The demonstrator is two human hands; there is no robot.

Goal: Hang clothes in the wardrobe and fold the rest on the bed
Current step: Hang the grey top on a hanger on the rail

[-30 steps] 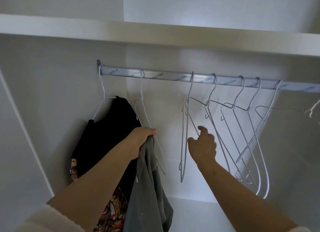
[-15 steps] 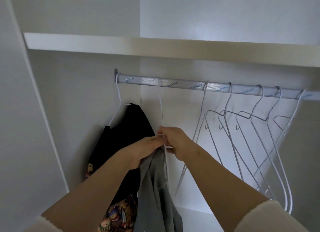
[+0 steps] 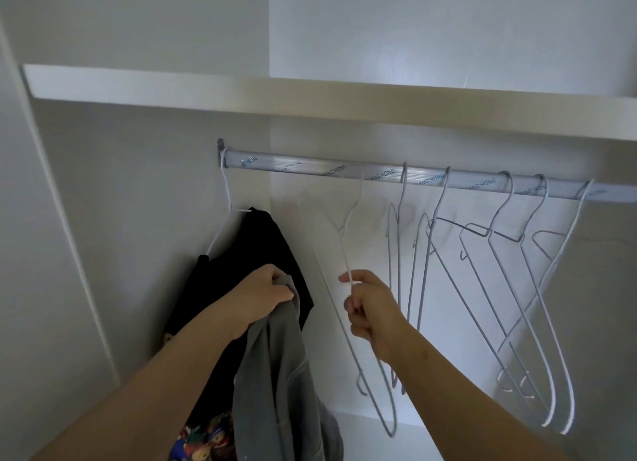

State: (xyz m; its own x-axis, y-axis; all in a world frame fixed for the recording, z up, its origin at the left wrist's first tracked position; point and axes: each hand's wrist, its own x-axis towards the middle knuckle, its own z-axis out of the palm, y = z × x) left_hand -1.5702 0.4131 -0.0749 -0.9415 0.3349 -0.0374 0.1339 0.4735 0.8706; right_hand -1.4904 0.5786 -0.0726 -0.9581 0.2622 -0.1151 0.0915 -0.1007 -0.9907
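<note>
White wardrobe rail carries a hung black garment at its left end. Left hand clutches a limp grey garment; right hand pinches a light, springy wire hanger, best held near its neck.

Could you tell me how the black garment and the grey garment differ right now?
The black garment hangs on a white hanger on the rail; the grey garment dangles from the left hand, on no hanger. The black one shows a colourful print low down; the grey looks plain. Both hang limp at the wardrobe's left.
</note>
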